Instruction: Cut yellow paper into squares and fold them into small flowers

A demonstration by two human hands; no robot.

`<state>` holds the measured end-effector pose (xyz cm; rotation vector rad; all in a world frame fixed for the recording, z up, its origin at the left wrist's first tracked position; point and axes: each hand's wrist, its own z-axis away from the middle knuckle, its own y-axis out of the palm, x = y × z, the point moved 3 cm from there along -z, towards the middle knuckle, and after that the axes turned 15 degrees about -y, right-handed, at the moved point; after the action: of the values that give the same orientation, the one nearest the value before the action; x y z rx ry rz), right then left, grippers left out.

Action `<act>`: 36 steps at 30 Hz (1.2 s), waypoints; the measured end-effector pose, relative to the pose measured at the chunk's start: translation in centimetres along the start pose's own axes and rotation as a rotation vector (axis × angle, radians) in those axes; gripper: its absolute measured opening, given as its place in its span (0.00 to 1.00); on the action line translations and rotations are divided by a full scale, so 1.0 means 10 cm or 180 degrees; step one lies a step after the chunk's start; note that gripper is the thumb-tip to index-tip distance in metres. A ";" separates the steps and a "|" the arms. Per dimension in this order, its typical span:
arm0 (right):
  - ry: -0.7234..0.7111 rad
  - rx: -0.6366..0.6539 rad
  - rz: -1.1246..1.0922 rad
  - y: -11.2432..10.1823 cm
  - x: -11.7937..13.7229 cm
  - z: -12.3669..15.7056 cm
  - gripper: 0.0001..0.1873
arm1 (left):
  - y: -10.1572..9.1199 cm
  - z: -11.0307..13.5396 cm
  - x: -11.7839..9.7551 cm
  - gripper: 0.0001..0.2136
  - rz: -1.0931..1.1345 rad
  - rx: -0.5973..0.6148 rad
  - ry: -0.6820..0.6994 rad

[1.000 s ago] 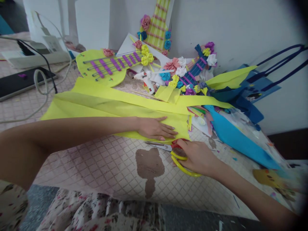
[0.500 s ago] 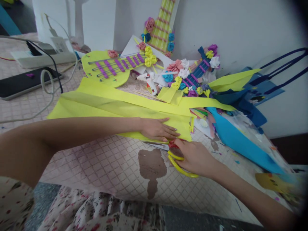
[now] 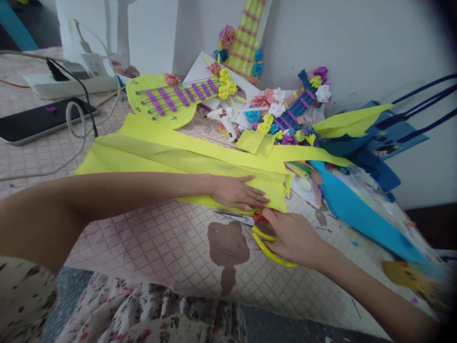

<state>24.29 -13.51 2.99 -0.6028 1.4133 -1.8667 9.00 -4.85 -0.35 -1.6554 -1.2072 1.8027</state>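
Note:
My left hand [image 3: 237,191] lies flat with fingers stretched on a folded sheet of yellow crepe paper [image 3: 150,153], pressing it to the table. The sheet's right end is ragged near the fingertips. In my right hand [image 3: 293,236] is a pair of scissors [image 3: 266,238] with red and yellow handles. Their blades point left along the near edge of the yellow sheet, just below my left fingers. Part of the blades is under the paper's edge, so I cannot tell how far apart they are.
Behind the sheet lie a yellow paper guitar [image 3: 160,102], a white glue gun [image 3: 224,119] and several paper flowers [image 3: 264,97]. A blue paper strip [image 3: 357,209] and scraps stretch along the right. At left are a phone [image 3: 43,119], cables and a power strip [image 3: 71,85].
The whole view has shifted slightly, so everything sits a little further right. Both hands and the scissors keep nearly the same place against the yellow sheet.

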 end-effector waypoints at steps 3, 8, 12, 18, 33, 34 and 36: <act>0.0094 0.0064 0.0028 -0.02 0.02 0.00 0.16 | 0.00 0.00 0.00 0.19 -0.0065 -0.0011 0.0022; 0.0146 0.0066 0.0014 -0.05 0.07 -0.06 0.17 | 0.01 0.01 -0.01 0.20 -0.0191 0.0057 0.0028; 0.0138 0.0063 -0.0074 -0.07 0.10 -0.11 0.19 | 0.02 0.01 0.00 0.21 -0.0241 0.0070 -0.0032; 0.0199 0.0102 -0.0048 -0.07 0.09 -0.10 0.17 | 0.02 0.02 0.00 0.23 -0.0199 0.0033 -0.0023; 0.0094 -0.0058 -0.0044 -0.07 0.17 -0.19 0.26 | 0.05 0.01 0.06 0.27 -0.0263 -0.0031 0.0032; 0.0089 -0.0070 -0.0037 -0.07 0.18 -0.20 0.26 | 0.05 0.01 0.06 0.27 -0.0240 -0.0032 0.0010; 0.0081 -0.0098 -0.0026 -0.07 0.17 -0.20 0.26 | 0.05 0.00 0.06 0.27 -0.0234 -0.0032 -0.0024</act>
<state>21.54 -13.49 2.95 -0.6025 1.4604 -1.8682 8.96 -4.67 -1.11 -1.5900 -1.2656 1.7626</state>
